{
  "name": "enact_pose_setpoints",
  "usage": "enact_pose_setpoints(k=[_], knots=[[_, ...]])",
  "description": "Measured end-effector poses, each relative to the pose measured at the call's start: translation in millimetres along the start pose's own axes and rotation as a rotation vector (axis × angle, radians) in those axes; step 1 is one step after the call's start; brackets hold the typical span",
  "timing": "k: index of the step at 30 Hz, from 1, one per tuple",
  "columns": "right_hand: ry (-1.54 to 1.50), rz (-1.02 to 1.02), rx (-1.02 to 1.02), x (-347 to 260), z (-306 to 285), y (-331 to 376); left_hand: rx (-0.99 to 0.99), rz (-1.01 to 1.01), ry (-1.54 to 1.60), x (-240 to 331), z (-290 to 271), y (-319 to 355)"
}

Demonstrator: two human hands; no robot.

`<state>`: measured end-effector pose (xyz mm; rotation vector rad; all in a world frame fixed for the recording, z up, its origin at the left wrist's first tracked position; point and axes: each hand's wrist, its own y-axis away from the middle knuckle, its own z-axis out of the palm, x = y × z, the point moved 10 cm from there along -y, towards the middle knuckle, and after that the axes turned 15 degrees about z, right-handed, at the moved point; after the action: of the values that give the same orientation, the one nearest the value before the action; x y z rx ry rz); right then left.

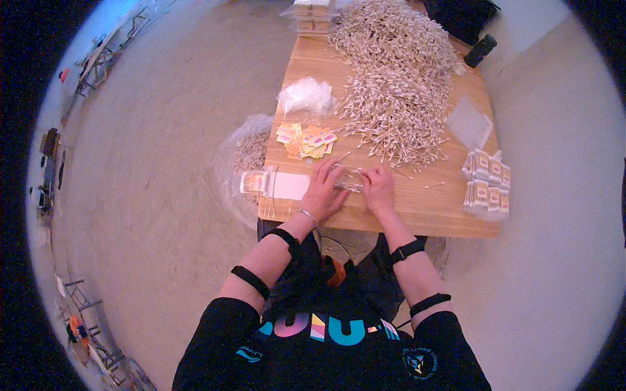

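Near the table's front edge, a small bunch of cotton swabs [349, 186] lies between my two hands. My left hand [322, 193] has its fingers curled over the left ends of the swabs. At the other ends, my right hand [378, 188] closes thumb and fingers on them. Just left of my left hand is a white rectangular sheet or pad [289, 186]. A filled pack of swabs [253, 182] with a yellow label sits by the left edge. Beyond my hands, a large heap of loose swabs [398, 85] covers the far part of the table.
Yellow and orange label cards [315, 141] and crumpled clear bags [306, 95] lie at the left of the table [417, 218]. Several finished packs [486, 182] and a clear plastic sheet [470, 124] are at the right. A bag of swabs [250, 153] stands below the left edge.
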<state>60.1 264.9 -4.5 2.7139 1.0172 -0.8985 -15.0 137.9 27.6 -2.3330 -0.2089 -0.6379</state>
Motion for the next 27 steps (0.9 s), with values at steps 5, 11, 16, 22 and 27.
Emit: enact_pose_setpoints(k=[5,11,16,22,27], knots=[[0.029,-0.14,-0.024,-14.6,-0.6,10.4,-0.129,0.064,-0.076,1.2,10.6,0.3],[-0.002,-0.084,-0.09,-11.3,2.9,6.2,-0.168,0.075,0.015,-2.0,19.1,3.9],[0.033,-0.001,0.057,22.4,-15.3,0.8,-0.163,0.059,0.044,-2.3,22.5,5.0],[0.164,0.19,0.181,40.3,-48.8,4.1,-0.103,0.011,-0.09,0.4,7.0,3.3],[-0.029,0.276,0.204,55.4,-25.7,14.4,-0.19,0.009,0.01,-0.4,22.3,-0.7]])
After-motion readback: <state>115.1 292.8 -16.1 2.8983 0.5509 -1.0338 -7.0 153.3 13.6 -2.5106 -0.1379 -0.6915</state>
